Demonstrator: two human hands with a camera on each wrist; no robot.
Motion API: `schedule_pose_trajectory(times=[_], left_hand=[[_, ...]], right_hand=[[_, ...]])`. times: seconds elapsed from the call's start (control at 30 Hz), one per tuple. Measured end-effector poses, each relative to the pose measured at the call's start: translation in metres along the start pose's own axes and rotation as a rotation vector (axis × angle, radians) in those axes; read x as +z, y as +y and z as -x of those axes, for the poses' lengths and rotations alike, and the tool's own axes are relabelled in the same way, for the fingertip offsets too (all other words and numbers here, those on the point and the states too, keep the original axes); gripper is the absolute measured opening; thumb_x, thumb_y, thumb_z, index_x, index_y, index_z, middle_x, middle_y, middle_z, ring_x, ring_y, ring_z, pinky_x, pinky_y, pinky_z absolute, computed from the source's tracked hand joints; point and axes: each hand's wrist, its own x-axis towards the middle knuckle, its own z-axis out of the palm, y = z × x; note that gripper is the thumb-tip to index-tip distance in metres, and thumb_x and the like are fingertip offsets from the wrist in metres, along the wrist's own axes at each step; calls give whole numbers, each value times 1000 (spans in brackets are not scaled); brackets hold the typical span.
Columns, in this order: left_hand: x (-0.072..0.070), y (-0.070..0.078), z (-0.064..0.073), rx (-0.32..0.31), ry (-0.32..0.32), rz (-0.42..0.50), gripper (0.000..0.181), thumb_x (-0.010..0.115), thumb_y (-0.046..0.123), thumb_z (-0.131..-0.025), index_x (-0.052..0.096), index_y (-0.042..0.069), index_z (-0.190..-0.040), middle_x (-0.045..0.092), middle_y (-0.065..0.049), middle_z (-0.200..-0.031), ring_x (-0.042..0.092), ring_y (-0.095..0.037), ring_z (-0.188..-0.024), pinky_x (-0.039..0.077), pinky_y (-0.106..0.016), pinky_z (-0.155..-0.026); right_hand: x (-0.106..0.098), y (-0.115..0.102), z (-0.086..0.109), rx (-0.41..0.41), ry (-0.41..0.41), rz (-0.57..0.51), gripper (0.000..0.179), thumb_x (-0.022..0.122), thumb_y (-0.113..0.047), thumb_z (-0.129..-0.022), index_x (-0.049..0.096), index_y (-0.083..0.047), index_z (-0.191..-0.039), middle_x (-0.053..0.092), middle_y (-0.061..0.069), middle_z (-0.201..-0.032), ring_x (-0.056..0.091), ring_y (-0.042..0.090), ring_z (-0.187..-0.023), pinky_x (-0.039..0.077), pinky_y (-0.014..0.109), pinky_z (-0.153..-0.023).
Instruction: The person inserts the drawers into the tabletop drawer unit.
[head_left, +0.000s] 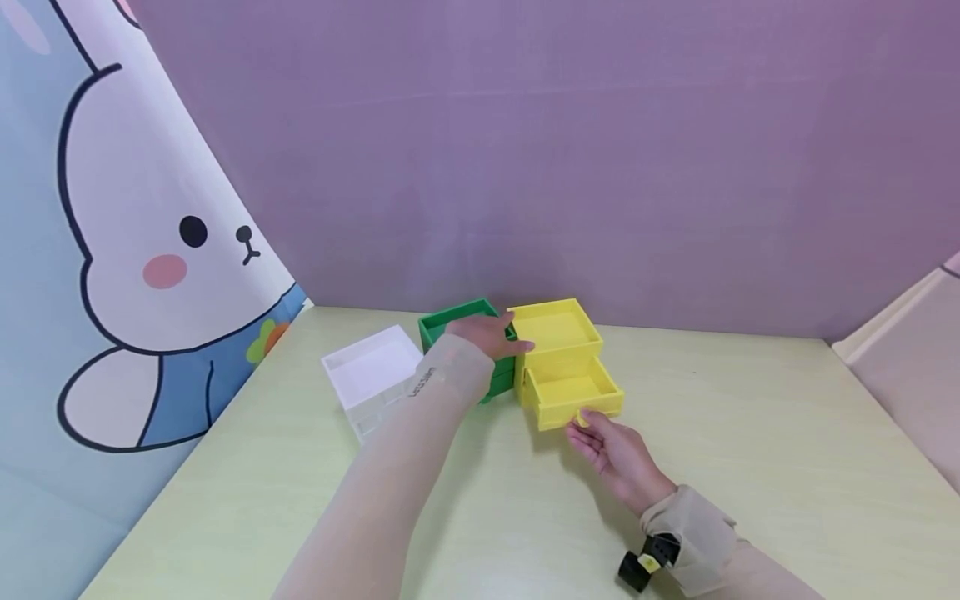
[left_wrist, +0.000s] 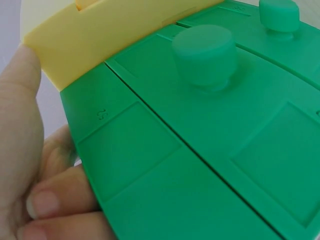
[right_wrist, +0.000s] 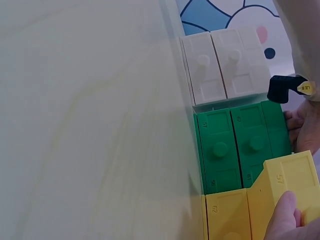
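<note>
Three small drawer boxes stand side by side near the back wall: white (head_left: 371,375), green (head_left: 465,327) and yellow (head_left: 558,333). The yellow box's lower drawer (head_left: 573,392) is pulled out towards me. My left hand (head_left: 489,335) lies over the top of the green box, fingers (left_wrist: 50,200) curled round its edge and thumb against the yellow box (left_wrist: 115,30). My right hand (head_left: 592,433) pinches the small knob on the front of the open yellow drawer. In the right wrist view, one finger (right_wrist: 285,217) rests on that drawer's front (right_wrist: 295,175). The green box's drawers (right_wrist: 235,150) are closed.
The boxes stand on a pale yellow-green table (head_left: 750,467). A purple wall (head_left: 562,167) runs behind it, a rabbit-print panel (head_left: 135,250) stands on the left and a pink panel (head_left: 915,358) on the right. The white box's drawers (right_wrist: 220,70) are closed.
</note>
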Motion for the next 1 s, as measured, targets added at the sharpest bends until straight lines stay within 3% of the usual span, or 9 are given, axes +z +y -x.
schedule_pose_trajectory(times=[0.1,0.23,0.5,0.6,0.77,0.9,1.0], left_hand=[[1,0,-3,-4,-13,-1,80,37,74,-87,13,37,-154,47,3,-64,32,-12,-49,32,-25,-47],[3,-1,-6,-14,-23,3,80,36,74,-87,12,37,-154,49,2,-65,37,-12,-52,33,-25,-48],[3,0,-2,-3,-7,24,79,37,73,-88,14,35,-154,64,-1,-92,54,-15,-75,37,-26,-53],[3,1,1,0,-9,24,79,37,72,-88,15,35,-154,61,-1,-82,54,-15,-73,36,-26,-55],[3,1,0,-7,-4,10,79,37,73,-88,15,35,-154,47,2,-64,42,-13,-58,34,-27,-55],[3,1,-6,-14,-14,21,79,37,73,-88,14,35,-154,43,3,-62,38,-13,-55,32,-26,-53],[3,2,-10,-20,-15,35,79,38,73,-87,14,36,-153,48,2,-65,45,-13,-62,34,-27,-55]], right_hand=[[0,0,-1,1,0,-4,6,46,-4,-99,50,0,-99,61,4,-85,65,9,-79,50,20,-84],[1,1,-4,4,-1,-5,6,46,-4,-99,50,-1,-98,62,3,-84,65,9,-79,50,19,-83],[1,4,-8,-6,5,37,8,47,-4,-98,50,2,-101,62,3,-84,65,8,-78,50,18,-82],[0,5,-9,-2,6,53,10,47,-5,-98,49,4,-103,62,4,-84,64,8,-78,50,18,-82],[-3,1,-12,8,-35,83,15,48,-6,-98,47,5,-107,62,5,-87,64,8,-79,50,18,-82],[-9,-5,-18,17,-68,109,15,50,-6,-97,48,6,-106,62,5,-88,64,8,-79,50,17,-81],[-14,-8,-23,22,-83,126,19,51,-6,-97,48,8,-109,63,6,-88,64,9,-79,50,17,-81]])
